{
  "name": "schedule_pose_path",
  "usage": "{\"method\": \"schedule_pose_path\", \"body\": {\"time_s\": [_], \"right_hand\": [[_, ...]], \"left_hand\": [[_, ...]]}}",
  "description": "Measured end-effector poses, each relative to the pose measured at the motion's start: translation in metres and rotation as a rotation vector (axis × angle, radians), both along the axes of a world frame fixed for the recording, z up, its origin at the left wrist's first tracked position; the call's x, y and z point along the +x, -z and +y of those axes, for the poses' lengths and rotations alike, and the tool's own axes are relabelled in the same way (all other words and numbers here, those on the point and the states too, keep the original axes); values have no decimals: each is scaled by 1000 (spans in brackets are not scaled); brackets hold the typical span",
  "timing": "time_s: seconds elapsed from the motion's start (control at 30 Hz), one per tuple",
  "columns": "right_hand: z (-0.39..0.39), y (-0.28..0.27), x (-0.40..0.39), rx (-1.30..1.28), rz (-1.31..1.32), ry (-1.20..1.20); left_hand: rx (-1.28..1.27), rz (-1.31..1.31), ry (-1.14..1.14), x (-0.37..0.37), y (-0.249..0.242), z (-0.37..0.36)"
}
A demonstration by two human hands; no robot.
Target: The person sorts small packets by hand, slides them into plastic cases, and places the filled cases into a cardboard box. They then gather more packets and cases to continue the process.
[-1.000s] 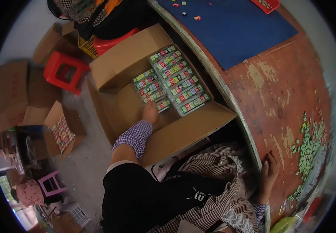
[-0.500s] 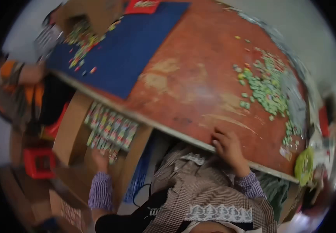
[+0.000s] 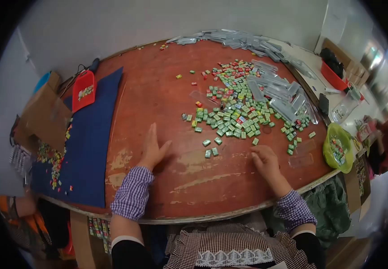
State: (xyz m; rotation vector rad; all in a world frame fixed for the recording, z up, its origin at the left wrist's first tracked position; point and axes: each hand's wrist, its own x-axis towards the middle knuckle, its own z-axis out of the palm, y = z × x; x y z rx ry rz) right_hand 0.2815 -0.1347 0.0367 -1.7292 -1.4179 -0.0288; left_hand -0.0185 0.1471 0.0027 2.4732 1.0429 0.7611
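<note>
A spread of small block-shaped pieces (image 3: 229, 123), mostly green with some red and yellow, covers the middle and right of the reddish-brown table (image 3: 194, 175). My left hand (image 3: 153, 148) is over the table left of them, fingers stretched out and thumb apart, holding nothing. My right hand (image 3: 265, 162) is just below the near edge of the spread, its fingers curled in. Whether anything is between those fingertips is hidden. One loose green piece (image 3: 255, 141) lies just beyond them. Clear plastic cases (image 3: 283, 89) lie against the right side of the spread.
A blue mat (image 3: 93, 148) at left bears a red scoop (image 3: 84, 92) and a tipped cardboard box (image 3: 43, 119) with spilled pieces. More clear cases (image 3: 243, 40) line the back edge. A yellow-green basket (image 3: 338, 150) sits at the right edge. Another person's arm (image 3: 21, 206) shows lower left.
My left hand has left the open carton of packed rows below the table edge and is now over the table. My right hand has moved farther in toward the pieces. The view has turned.
</note>
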Motion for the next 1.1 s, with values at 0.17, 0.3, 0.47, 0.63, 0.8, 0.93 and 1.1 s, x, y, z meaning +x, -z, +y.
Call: {"method": "schedule_pose_path", "body": {"time_s": [0.17,0.3,0.47,0.63,0.8,0.93,1.1], "right_hand": [[84,-14,46,57,-57,-20],[175,-14,70,-68,-160,67],[228,3,100,-309,-209,188],[192,19,113,-297,-206,-2],[140,-34,112,-567,4,-182],[167,-33,152,-382,75,17],[246,-15,232,-116,0,147]], "left_hand": [[-86,279,49,118,-4,3],[-176,303,279,134,-18,-45],[-65,169,64,88,-3,-11],[-39,128,-72,79,5,30],[-33,134,-79,88,1,33],[-29,140,-53,83,4,32],[-59,150,44,72,-1,31]]}}
